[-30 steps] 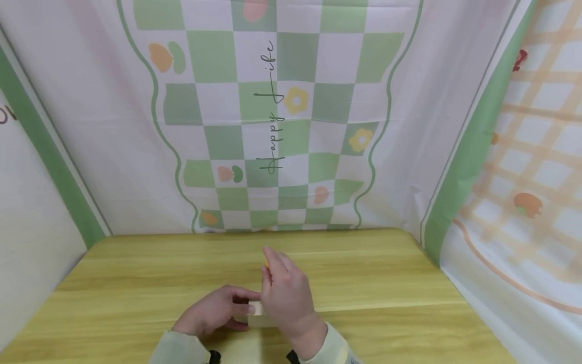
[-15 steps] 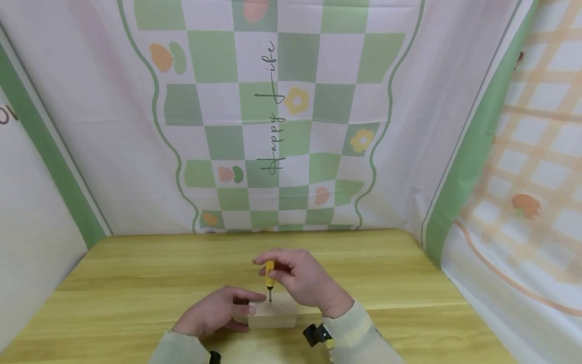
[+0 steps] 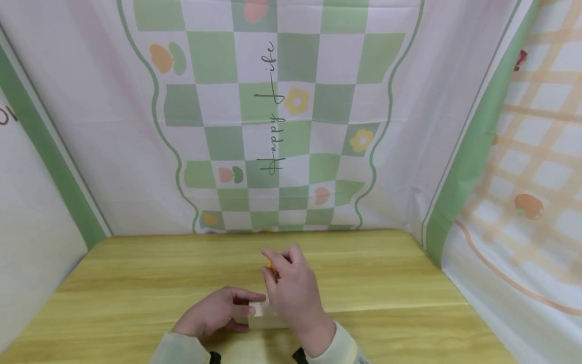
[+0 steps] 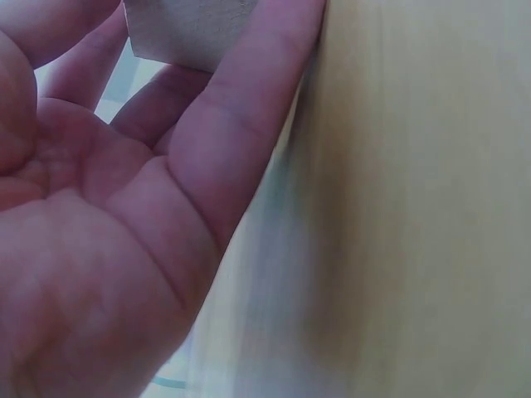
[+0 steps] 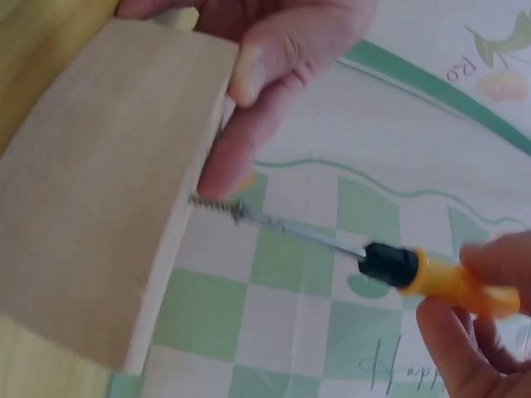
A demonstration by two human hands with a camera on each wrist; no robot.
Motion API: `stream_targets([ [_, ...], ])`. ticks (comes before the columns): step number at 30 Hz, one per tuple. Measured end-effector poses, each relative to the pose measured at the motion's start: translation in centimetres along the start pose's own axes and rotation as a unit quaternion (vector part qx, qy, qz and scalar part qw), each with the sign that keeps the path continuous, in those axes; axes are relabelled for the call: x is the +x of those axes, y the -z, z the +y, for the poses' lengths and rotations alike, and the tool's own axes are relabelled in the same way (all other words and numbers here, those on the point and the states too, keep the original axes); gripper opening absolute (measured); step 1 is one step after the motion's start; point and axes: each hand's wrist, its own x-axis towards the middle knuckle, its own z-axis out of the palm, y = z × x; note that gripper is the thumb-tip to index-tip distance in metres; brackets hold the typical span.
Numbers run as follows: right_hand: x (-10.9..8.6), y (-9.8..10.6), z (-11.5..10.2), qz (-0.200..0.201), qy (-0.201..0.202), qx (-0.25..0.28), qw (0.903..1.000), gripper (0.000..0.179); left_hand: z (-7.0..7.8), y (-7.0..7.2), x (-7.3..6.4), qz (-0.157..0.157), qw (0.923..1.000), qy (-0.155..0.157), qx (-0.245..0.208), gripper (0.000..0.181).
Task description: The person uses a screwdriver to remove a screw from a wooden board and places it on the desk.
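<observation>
My left hand [image 3: 217, 312] grips the left end of a pale wooden block [image 3: 268, 322] on the table, thumb near its top edge and a finger along the side. My right hand [image 3: 296, 293] is above the block, its fingers around the yellow handle of a screwdriver [image 5: 452, 283]. In the right wrist view the screwdriver's metal shaft runs to the head of a threaded screw [image 5: 216, 205], whose tip is at the block's narrow-looking face. Much of the screw's thread shows outside the wood. From the head view, my right hand hides the screw and most of the screwdriver.
The block stands near the front of a wood-grain table [image 3: 150, 263]. Behind the table hangs a green-and-white checked cloth [image 3: 295, 136], and an orange plaid cloth [image 3: 536, 151] hangs at the right.
My right hand swings right, baring the screwdriver and block top half a second ago, then rolls back left and covers them again. My left hand and the block stay in place.
</observation>
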Motion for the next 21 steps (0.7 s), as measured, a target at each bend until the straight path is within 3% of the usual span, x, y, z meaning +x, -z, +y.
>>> stream_targets([
  [9,0.0,-0.2,-0.5,0.036,0.010,-0.015,0.9992,0.039,0.2,-0.2,0.0,0.004,1.0000,-0.002,-0.004,0.040],
  [13,0.1,-0.2,-0.5,0.033,0.027,0.001,0.9991,0.037,0.2,-0.1,-0.1,0.005,1.0000,-0.001,-0.002,0.041],
  [17,0.4,0.2,0.1,-0.017,0.044,0.058,0.9972,0.035,0.1,-0.1,0.0,0.002,1.0000,0.002,-0.003,0.042],
  [21,0.9,0.8,1.4,-0.088,0.053,0.144,0.9843,0.036,0.1,0.0,0.0,0.000,0.9999,0.008,-0.010,0.041],
])
